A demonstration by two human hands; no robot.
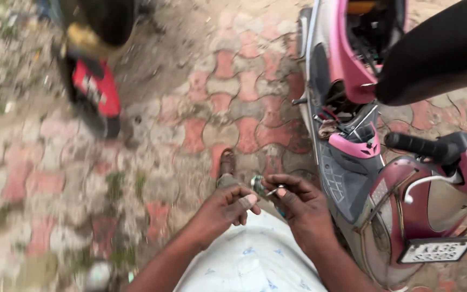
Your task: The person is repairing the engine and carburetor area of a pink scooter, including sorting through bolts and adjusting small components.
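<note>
Fingers (285, 186) of the right hand (298, 208) pinch a small shiny metal part (259, 185), with a thin silver bit sticking out between them. Fingers of the left hand (228, 208) are curled in close, and the thumb tip sits just beside the metal part. I cannot tell if the left hand really holds it.

Biggest of all is the ground (190, 108), which lies all around and under the fingers. It is made of red and grey wavy bricks with dirt and bits of green in the gaps.

Next biggest is the pink scooter (352, 70), just to the right of the fingers. Its seat (439, 54) is black and is tipped up, so the inside shows. Wires and a pink cover (355, 147) sit in the open part. A black handle grip (414, 145) and a dark red front panel (401, 216) are near the right hand.

Far up and left of the fingers stands another bike, black with a red part (95, 89). It looks blurry.

Below the fingers is the person's white cloth (252, 259) with small blue marks.

Just above the fingers is a foot in a brown sandal (226, 162).
</note>
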